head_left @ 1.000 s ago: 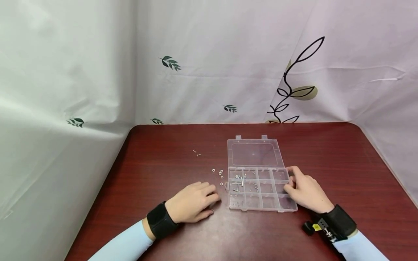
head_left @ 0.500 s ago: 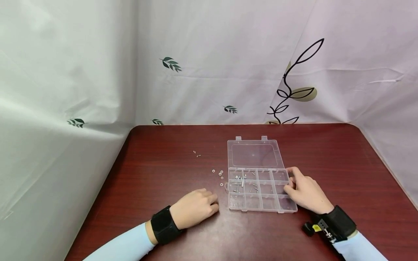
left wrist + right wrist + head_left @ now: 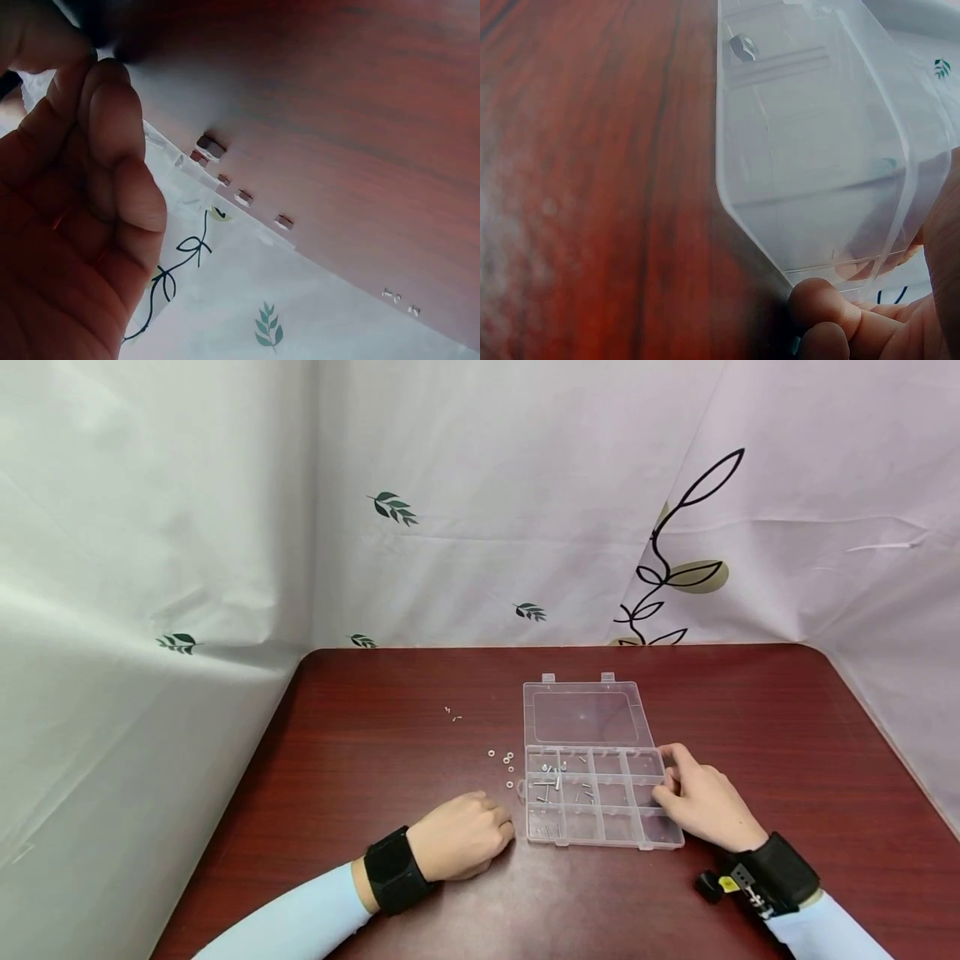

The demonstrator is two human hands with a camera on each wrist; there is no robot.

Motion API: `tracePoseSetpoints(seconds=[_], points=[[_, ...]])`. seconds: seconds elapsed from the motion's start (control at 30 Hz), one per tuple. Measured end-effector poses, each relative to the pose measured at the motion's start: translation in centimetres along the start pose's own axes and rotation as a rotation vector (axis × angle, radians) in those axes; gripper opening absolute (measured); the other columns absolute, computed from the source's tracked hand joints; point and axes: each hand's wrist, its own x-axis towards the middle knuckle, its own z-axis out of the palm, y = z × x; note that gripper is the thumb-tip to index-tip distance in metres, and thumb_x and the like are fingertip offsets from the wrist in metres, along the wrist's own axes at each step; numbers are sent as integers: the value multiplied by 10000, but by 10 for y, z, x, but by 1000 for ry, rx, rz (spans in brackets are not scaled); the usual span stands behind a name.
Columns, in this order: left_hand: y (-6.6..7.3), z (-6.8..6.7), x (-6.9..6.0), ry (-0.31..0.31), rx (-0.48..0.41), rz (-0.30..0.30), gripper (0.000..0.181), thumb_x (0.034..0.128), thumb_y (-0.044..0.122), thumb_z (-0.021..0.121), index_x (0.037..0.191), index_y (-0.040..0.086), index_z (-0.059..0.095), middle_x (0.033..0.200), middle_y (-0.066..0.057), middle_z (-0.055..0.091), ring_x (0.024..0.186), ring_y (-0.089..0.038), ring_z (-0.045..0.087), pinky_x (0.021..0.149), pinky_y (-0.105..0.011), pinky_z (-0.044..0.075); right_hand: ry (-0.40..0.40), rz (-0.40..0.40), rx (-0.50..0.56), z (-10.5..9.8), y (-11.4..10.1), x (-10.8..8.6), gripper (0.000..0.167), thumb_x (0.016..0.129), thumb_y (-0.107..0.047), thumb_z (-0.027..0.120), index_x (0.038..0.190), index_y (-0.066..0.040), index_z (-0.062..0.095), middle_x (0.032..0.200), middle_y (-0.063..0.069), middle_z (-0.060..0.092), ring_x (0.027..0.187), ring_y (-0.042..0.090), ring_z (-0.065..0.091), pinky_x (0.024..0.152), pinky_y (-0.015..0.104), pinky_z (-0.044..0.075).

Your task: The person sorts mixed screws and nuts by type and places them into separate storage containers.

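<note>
Right hand (image 3: 708, 800) grips the right side of the partly filled organizer box (image 3: 615, 792) on the table (image 3: 390, 718); left hand (image 3: 461, 837) curled, contents undeterminable; hex nuts (image 3: 506, 760) and tiny screws (image 3: 391, 295) lie loose outside.

The table (image 3: 375, 727) is dark red-brown with darker streaks. The box (image 3: 582, 727) is clear. The screws (image 3: 557, 782) and nuts (image 3: 491, 753) are silvery. The sleeves (image 3: 292, 914) are pale blue. The wrist bands (image 3: 397, 870) are black. The white cloth (image 3: 480, 460) has green leaves (image 3: 393, 508) and a curly black plant (image 3: 656, 545) on it.
</note>
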Motion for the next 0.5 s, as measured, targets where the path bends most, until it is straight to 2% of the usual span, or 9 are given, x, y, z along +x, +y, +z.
tracePoseSetpoints(seconds=[0.17,0.37,0.5], points=[[-7,-9,11,8,-94,-23,79,719,191,646,789,172,614,752,83,548,711,-113,591,646,-305,450,-4,-1,5,0,1,0,367,810,-71,634,1153,-54,504,629,-106,440,493,29,381,498,242,298],[-21,-26,34,81,-158,-32,96,743,182,631,810,159,567,746,79,490,696,-115,531,700,-288,477,-3,-3,3,0,1,0,370,809,-71,638,1154,-52,505,630,-105,441,492,28,380,497,241,296],[-27,-30,51,109,-187,-47,97,757,156,618,798,162,530,733,78,441,693,-106,483,715,-278,475,-4,-2,6,-1,1,0,367,813,-71,633,1156,-50,504,634,-98,440,492,31,378,497,242,297]])
